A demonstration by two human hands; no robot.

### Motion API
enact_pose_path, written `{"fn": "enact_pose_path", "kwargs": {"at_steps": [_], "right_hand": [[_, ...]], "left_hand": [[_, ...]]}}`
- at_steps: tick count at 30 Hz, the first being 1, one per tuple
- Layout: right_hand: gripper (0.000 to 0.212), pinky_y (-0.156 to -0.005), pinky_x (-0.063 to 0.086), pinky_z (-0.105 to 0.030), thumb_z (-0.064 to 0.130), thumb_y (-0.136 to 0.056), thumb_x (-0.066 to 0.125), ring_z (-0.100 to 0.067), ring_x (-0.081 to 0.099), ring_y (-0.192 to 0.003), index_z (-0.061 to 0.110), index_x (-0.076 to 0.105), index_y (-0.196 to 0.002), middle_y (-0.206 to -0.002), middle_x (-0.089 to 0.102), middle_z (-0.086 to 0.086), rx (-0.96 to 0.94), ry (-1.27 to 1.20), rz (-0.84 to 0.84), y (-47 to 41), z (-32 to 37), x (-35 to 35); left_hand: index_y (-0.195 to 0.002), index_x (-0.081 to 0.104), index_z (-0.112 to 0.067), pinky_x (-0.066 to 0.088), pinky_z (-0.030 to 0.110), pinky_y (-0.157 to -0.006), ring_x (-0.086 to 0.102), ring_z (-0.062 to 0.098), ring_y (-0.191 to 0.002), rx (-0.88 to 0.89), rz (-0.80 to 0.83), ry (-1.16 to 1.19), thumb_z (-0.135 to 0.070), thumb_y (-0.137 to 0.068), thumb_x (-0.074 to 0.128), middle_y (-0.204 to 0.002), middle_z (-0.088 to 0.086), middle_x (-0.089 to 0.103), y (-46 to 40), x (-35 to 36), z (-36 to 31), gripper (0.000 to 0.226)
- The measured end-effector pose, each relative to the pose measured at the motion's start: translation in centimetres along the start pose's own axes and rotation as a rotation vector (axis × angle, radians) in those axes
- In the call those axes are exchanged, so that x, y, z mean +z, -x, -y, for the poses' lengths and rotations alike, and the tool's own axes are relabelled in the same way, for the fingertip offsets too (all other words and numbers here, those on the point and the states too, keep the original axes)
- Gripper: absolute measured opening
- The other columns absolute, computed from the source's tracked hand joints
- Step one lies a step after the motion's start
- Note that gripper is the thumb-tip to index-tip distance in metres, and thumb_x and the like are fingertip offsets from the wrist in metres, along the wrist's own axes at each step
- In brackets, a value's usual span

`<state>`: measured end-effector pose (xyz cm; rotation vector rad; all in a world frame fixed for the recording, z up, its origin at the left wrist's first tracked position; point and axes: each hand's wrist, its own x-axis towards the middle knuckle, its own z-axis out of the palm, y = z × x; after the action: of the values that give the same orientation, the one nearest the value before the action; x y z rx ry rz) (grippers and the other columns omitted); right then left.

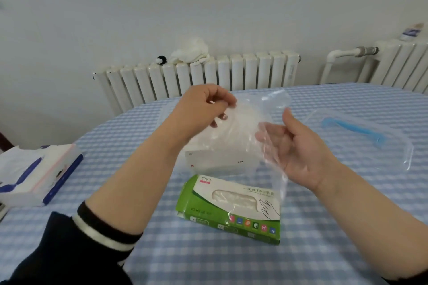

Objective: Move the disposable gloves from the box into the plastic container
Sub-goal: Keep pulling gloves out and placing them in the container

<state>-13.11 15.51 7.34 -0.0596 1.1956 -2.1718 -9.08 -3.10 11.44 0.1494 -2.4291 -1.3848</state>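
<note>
A green and white pack of disposable gloves (pixel 231 210) lies on the checked tablecloth, with gloves showing through its oval opening. Behind it stands the translucent plastic container (pixel 215 162), partly hidden by my hands. Above the container I hold a clear, crumpled disposable glove (pixel 245 122) between both hands. My left hand (pixel 201 111) pinches its upper left edge. My right hand (pixel 298 150) is palm up with curled fingers under the film, which drapes down past my wrist.
The container's clear lid with a blue handle (pixel 370 136) lies at the right on the table (pixel 208 261). A tissue pack (pixel 34 173) sits at the left edge. White radiators (pixel 196 76) run along the wall behind the table.
</note>
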Motion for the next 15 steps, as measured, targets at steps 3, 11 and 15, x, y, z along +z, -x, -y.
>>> {"fn": "enact_pose_path", "kwargs": {"at_steps": [3, 11, 15], "right_hand": [[0.074, -0.041, 0.051, -0.020, 0.062, -0.094, 0.035, -0.015, 0.063, -0.046, 0.004, 0.073, -0.070, -0.068, 0.070, -0.009, -0.005, -0.097, -0.004, -0.2, 0.4, -0.5], [0.067, -0.040, 0.049, -0.021, 0.062, -0.095, 0.035, -0.014, 0.061, -0.045, 0.007, 0.070, -0.078, -0.065, 0.068, -0.006, -0.076, -0.104, -0.057, -0.4, 0.7, -1.3], [0.062, -0.041, 0.050, -0.021, 0.059, -0.095, 0.038, -0.013, 0.061, -0.045, 0.007, 0.068, -0.080, -0.065, 0.068, -0.006, -0.077, -0.077, -0.042, -0.5, 0.6, -1.4]], "left_hand": [[-0.086, 0.066, -0.020, 0.050, 0.018, -0.053, 0.063, 0.000, -0.058, -0.040, -0.085, -0.057, -0.002, -0.093, 0.055, -0.083, -0.008, 0.070, -2.8, -1.2, 0.6, 0.023], [-0.079, 0.062, -0.019, 0.052, 0.020, -0.053, 0.065, 0.008, -0.065, -0.149, -0.186, -0.275, -0.006, -0.092, 0.058, -0.088, -0.002, 0.068, -5.8, -2.6, 3.7, 0.020], [-0.087, 0.064, -0.016, 0.058, 0.032, -0.070, 0.068, 0.016, -0.076, -0.169, -0.168, -0.421, -0.010, -0.093, 0.056, -0.091, -0.001, 0.068, -5.7, -3.0, 5.2, 0.012]]}}
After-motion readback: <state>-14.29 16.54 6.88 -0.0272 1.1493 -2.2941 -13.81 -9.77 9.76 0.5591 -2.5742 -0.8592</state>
